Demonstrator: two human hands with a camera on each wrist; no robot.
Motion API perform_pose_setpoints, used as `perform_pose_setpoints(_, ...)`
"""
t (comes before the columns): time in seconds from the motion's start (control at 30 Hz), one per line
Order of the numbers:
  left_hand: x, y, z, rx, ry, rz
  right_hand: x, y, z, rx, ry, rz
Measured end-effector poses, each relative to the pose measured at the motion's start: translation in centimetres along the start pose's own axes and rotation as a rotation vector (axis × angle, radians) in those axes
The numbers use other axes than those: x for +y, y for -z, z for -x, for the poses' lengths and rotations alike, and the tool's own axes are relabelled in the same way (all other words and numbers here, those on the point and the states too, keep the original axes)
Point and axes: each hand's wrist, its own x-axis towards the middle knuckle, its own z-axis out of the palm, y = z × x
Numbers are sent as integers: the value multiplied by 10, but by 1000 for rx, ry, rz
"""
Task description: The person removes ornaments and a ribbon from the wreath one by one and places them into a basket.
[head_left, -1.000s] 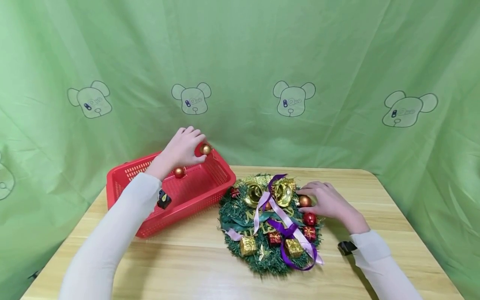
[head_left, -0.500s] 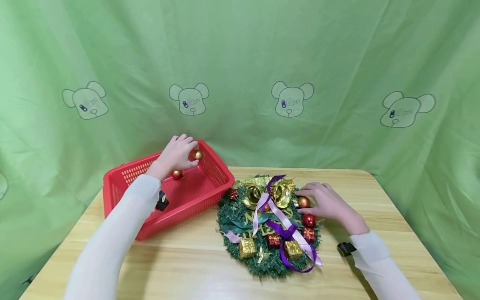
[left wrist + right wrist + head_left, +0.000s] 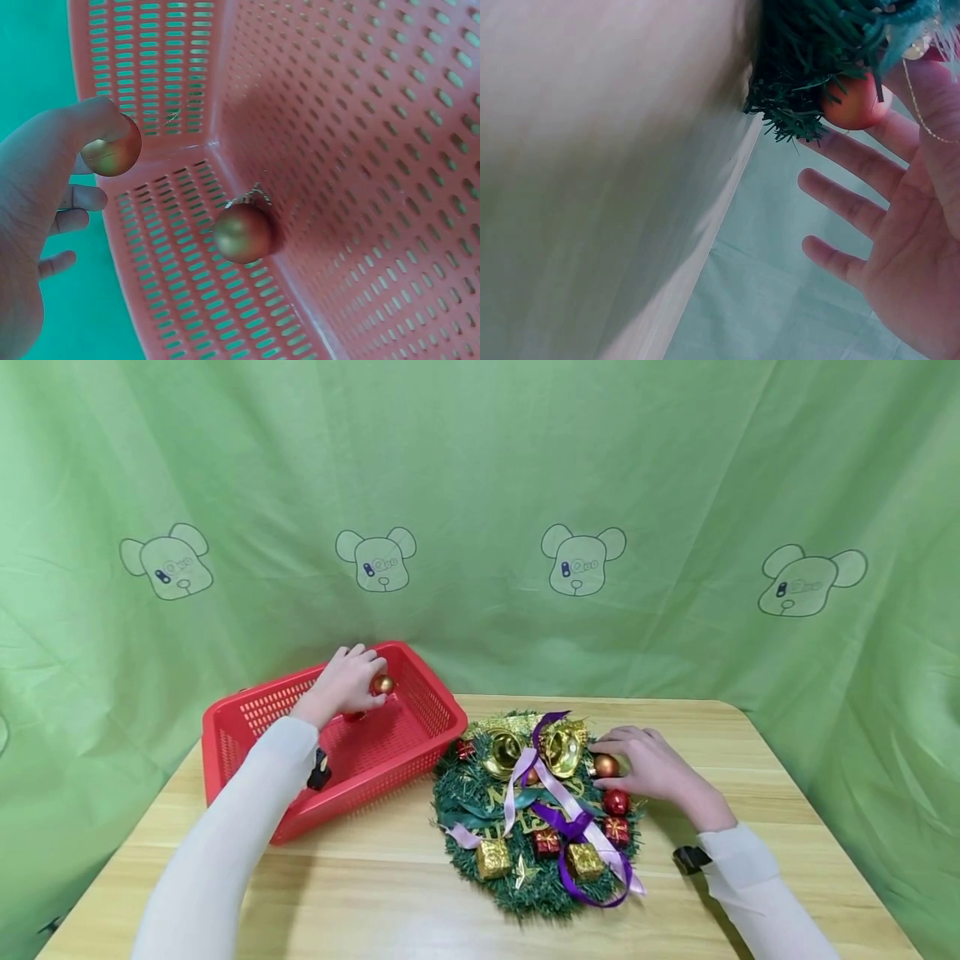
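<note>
My left hand (image 3: 347, 681) is over the red plastic basket (image 3: 367, 789), pinching a gold Christmas ball (image 3: 384, 684) between thumb and fingers. Another gold Christmas ball (image 3: 244, 234) lies on the basket floor in the left wrist view; from the head view it is mostly hidden behind the hand. On the right, my right hand (image 3: 652, 768) holds an orange Christmas ball (image 3: 606, 766) between thumb and index finger at the edge of a green wreath (image 3: 540, 893). In the right wrist view, that hand's remaining fingers extend loosely, and wreath needles cover part of the ball.
Golden bells (image 3: 562, 750), ribbons, small gift boxes and a red ball (image 3: 617, 802) decorate the wreath. Basket and wreath stand side by side on a wooden table (image 3: 375, 902). A green curtain (image 3: 480, 460) hangs behind and at both sides.
My left hand has lowered into the basket with the gold Christmas ball, moving slightly left. The right hand stays at the orange ball. The view has shifted slightly.
</note>
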Motion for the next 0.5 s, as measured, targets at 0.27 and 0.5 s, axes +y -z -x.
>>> perform_pose_setpoints(0.27, -3, -14, 4, -23, 14, 21, -2, 0, 1, -3, 1, -14)
perform_pose_setpoints(0.5, -2, -23, 5, -49, 14, 31, 0, 1, 0, -4, -1, -16)
